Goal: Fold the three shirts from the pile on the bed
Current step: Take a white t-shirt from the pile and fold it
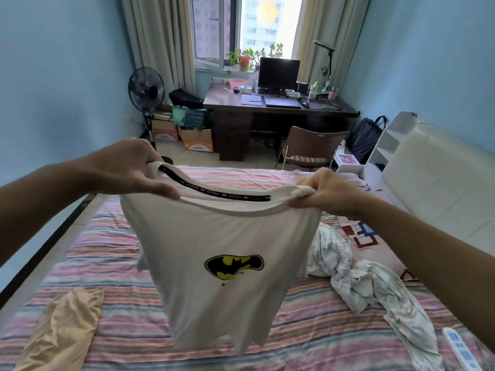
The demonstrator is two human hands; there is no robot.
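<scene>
White shirt (214, 250) hangs above the bed (107, 250), its shoulders pinched in left grip (128, 167) and right grip (321, 191).

Blue walls (53, 76), daylit far window (241, 28) with curtains (160, 36). Dark desk (267, 108) below, chair (310, 145) near it, fan (146, 91) far left.

A bed (112, 253) under a striped sheet bears 1 peach shirt (57, 328) at the near left, a crumpled white patterned shirt (359, 285) right, a white remote (459, 349) beside it.
</scene>
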